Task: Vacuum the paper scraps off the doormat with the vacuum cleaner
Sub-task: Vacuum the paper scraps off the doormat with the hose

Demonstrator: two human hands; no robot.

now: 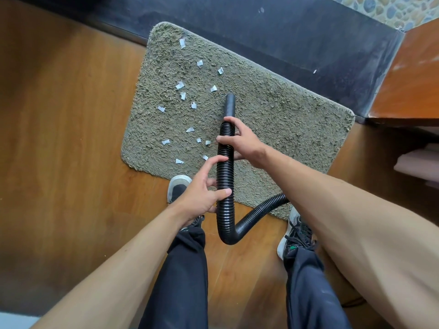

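Left hand [202,194], right hand [245,146] hold hose [225,176]; paper scraps [179,85] on doormat [285,119].

Fourteen paper scraps [179,85], one doormat [273,119], one hose [225,210], two hands [202,193] [242,143].

Soft, even daylight, no hard glare, doormat [273,119] pile crisp at the centre, only a faint shadow beneath the vacuum hose [225,176], wooden floor [71,115] with a mild sheen, darkening toward the left corners, forearms [356,233] stretched by wide-angle distortion at the bottom edge
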